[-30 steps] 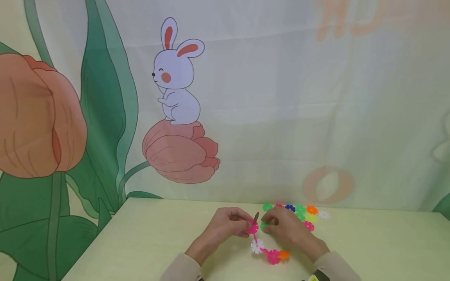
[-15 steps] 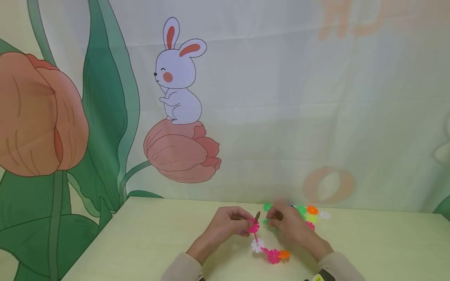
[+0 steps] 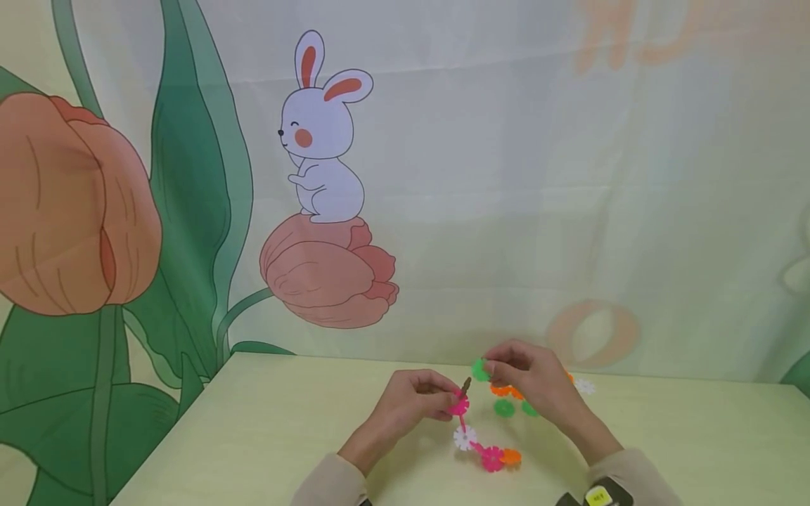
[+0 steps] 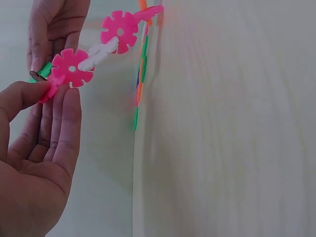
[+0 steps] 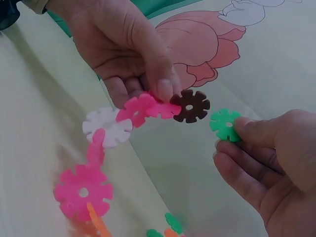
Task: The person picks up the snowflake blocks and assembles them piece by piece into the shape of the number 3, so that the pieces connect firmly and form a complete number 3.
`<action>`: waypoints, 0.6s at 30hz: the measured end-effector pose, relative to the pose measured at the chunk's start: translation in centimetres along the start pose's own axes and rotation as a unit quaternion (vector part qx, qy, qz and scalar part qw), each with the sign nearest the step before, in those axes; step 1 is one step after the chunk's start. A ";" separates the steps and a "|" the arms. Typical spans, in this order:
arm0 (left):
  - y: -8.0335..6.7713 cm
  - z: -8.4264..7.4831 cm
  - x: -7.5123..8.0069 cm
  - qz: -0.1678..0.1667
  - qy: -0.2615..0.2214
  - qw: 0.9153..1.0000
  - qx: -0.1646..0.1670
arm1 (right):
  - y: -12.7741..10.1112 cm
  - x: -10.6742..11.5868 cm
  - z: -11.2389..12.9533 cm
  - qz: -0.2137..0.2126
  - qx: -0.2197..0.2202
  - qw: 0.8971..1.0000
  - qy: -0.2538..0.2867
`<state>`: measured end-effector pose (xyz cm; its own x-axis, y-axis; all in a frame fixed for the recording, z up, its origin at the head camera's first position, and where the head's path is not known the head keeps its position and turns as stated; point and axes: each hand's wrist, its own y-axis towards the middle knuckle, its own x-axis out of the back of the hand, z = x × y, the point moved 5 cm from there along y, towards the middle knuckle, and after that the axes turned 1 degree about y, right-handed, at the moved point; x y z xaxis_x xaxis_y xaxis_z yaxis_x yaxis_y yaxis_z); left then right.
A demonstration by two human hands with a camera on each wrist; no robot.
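Observation:
A chain of snowflake discs lies partly on the pale table (image 3: 272,429): a brown disc (image 3: 465,385) at the raised end, then pink, a white disc (image 3: 465,437), another pink disc (image 3: 492,458) and an orange one (image 3: 511,457). My left hand (image 3: 451,402) pinches the pink disc (image 5: 145,107) just below the brown disc (image 5: 190,105) and holds that end up. My right hand (image 3: 492,367) pinches a single green disc (image 3: 481,369) a little to the right of the brown one and apart from it. The right wrist view shows the green disc (image 5: 224,124) edge to edge with the brown one, a small gap between.
Loose discs lie under and behind my right hand: an orange disc (image 3: 503,390), two green discs (image 3: 504,407), a white disc (image 3: 583,386). A printed backdrop with a rabbit (image 3: 323,133) and tulips hangs right behind the table's far edge.
My right hand has lifted up and back from beside the chain with the green disc in its fingers, uncovering loose orange and green discs. The left hand and chain have stayed put.

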<state>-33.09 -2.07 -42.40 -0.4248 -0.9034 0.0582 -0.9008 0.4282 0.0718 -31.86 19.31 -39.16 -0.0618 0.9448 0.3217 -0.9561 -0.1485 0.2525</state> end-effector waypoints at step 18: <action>-0.2 -0.2 -0.2 0.008 -0.005 1.000 -0.012 | -0.6 -0.5 0.7 0.000 0.019 1.000 0.023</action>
<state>-32.83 -1.94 -42.25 -0.4398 -0.8967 0.0496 -0.8916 0.4426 0.0955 -31.01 18.72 -38.85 -0.0768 0.9572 0.2791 -0.9446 -0.1594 0.2868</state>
